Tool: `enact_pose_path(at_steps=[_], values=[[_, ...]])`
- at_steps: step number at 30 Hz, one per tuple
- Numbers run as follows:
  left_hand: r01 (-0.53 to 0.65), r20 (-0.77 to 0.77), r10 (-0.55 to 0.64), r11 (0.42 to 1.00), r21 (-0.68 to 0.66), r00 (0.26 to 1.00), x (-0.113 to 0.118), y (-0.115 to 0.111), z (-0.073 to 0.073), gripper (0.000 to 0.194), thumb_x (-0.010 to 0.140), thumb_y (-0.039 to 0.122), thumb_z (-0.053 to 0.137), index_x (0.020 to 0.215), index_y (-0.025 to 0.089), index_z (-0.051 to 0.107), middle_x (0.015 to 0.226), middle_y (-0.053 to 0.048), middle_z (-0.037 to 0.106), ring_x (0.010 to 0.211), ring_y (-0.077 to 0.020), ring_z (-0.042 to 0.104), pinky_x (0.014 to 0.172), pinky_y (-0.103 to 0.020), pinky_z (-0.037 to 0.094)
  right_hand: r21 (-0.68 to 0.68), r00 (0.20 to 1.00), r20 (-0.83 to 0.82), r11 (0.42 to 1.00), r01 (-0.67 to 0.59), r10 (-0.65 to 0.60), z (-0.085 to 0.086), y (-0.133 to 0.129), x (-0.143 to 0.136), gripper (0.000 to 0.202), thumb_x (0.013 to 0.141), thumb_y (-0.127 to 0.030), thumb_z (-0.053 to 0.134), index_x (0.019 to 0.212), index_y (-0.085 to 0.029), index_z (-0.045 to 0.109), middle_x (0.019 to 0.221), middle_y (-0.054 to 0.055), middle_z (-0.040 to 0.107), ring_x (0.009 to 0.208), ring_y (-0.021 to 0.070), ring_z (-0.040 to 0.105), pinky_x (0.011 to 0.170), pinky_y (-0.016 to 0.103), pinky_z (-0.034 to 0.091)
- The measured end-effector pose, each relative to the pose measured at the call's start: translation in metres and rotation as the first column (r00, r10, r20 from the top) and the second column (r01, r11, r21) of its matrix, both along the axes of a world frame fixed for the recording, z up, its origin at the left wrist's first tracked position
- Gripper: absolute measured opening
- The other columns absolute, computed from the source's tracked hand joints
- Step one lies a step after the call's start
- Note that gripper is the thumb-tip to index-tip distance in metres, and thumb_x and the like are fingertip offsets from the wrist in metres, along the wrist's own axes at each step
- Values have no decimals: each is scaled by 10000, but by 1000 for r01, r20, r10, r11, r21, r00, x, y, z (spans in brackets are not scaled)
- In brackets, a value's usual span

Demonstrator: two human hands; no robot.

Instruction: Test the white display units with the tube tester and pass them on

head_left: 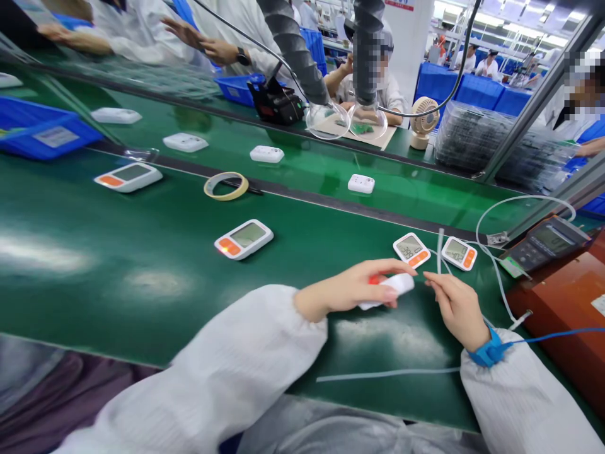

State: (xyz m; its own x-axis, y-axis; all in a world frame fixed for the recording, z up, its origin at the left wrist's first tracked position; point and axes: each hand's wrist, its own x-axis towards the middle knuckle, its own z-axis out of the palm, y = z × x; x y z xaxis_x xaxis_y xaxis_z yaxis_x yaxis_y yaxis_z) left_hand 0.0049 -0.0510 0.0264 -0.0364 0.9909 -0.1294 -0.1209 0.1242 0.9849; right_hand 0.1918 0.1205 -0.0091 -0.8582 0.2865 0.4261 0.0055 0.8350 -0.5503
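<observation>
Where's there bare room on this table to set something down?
Left of the red-lit gadget, nearer than the tape roll. Also between that gadget and the paired gadgets, beyond the left hand. Crowded: around the right hand, by tubes and the meter.

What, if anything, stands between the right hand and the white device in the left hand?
Nothing visible blocks the gap from the right hand to the white device, though the left hand has a fingertip arched by the device's facing end.
</observation>
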Motion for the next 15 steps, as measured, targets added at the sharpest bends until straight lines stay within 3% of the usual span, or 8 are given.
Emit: enact_pose_path(at_steps=[2, 4, 7, 9, 11, 13, 15], values=[[58, 198, -67, 997, 52, 978, 14, 22, -10, 685, 714, 491, 783, 1288, 166, 599, 972, -90, 682, 786, -192, 668, 752, -321, 518, -19, 988, 145, 998, -59, 61, 0, 5, -1, 313, 1015, -238, 370, 1187, -197, 629, 874, 64, 726, 673, 188, 678, 662, 309, 539], [22, 356, -48, 997, 77, 933, 25, 34, -26, 704, 715, 514, 785, 1284, 138, 609, 909, -99, 689, 763, -192, 668, 738, -316, 525, -71, 957, 270, 994, -85, 101, 2, 9, 0, 311, 1013, -240, 362, 1254, -187, 552, 880, 60, 729, 681, 194, 689, 637, 297, 519], [-37, 465, 13, 998, 42, 885, 29, 36, -45, 682, 714, 496, 797, 1251, 109, 633, 949, -135, 697, 800, -210, 676, 692, -293, 531, -171, 923, 350, 980, -103, 158, 9, 12, 3, 401, 1002, -225, 372, 1399, -174, 394, 859, 41, 732, 639, 176, 678, 613, 273, 495], [-25, 497, 15, 1000, 14, 868, 26, 33, -49, 662, 721, 477, 794, 1247, 105, 640, 1030, -162, 695, 814, -218, 682, 669, -284, 531, -252, 907, 369, 961, -115, 205, 14, 14, 4, 478, 987, -235, 425, 1454, -176, 344, 793, 10, 726, 576, 155, 648, 582, 254, 478], [24, 525, -30, 1000, 19, 851, 24, 30, -48, 651, 746, 477, 767, 1259, 98, 639, 1050, -173, 698, 790, -212, 681, 658, -282, 526, -342, 901, 359, 933, -115, 243, 17, 17, 6, 436, 983, -301, 486, 1403, -187, 456, 761, 2, 724, 594, 153, 652, 592, 252, 490], [119, 547, -129, 991, 54, 827, 23, 28, -43, 652, 745, 474, 754, 1263, 92, 644, 1050, -170, 705, 759, -203, 674, 640, -276, 513, -441, 933, 297, 896, -54, 202, 16, 20, 5, 362, 1008, -419, 457, 1216, -181, 633, 787, 35, 736, 657, 165, 676, 635, 270, 523], [252, 562, -257, 964, 88, 786, 25, 27, -39, 662, 717, 461, 766, 1264, 105, 654, 1060, -147, 707, 732, -191, 665, 624, -273, 500, -532, 963, 238, 847, 22, 124, 13, 19, 3, 491, 1027, -521, 374, 1051, -169, 716, 844, 76, 749, 729, 183, 699, 695, 300, 555]])
